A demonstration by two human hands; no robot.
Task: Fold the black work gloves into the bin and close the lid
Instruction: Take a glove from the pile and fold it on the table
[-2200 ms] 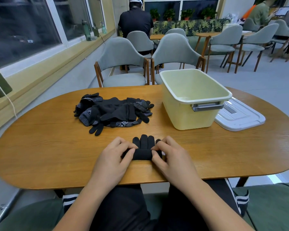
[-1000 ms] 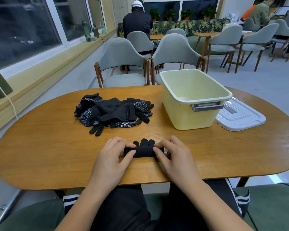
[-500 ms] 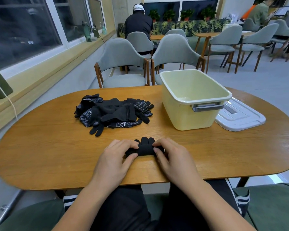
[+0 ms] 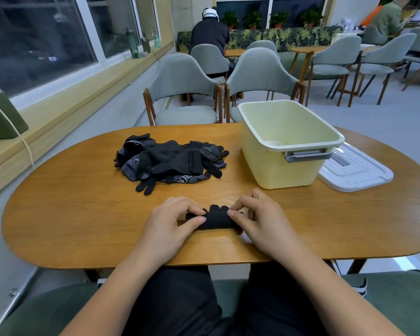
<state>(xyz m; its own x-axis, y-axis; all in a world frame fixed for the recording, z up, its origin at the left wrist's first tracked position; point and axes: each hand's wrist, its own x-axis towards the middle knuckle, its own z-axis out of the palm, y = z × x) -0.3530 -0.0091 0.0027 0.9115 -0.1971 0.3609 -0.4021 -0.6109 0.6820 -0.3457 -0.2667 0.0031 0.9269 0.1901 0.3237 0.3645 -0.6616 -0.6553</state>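
A black glove (image 4: 215, 220) lies rolled into a short bundle on the wooden table (image 4: 83, 214) near its front edge, only its fingertips sticking out at the far side. My left hand (image 4: 172, 226) pinches the bundle's left end and my right hand (image 4: 257, 221) pinches its right end. A pile of black dotted gloves (image 4: 170, 161) lies further back on the left. The pale yellow bin (image 4: 286, 144) stands open and empty at the right, with its white lid (image 4: 354, 170) flat on the table beside it.
Two grey chairs (image 4: 187, 90) stand behind the table. A window ledge with bottles runs along the left wall. A person sits with their back to me at a far table, and more chairs and tables fill the room to the right.
The glove has been rolled up further away from me; its exposed fingers have shrunk to just the tips. Both hands have stayed on its ends, shifting slightly forward.
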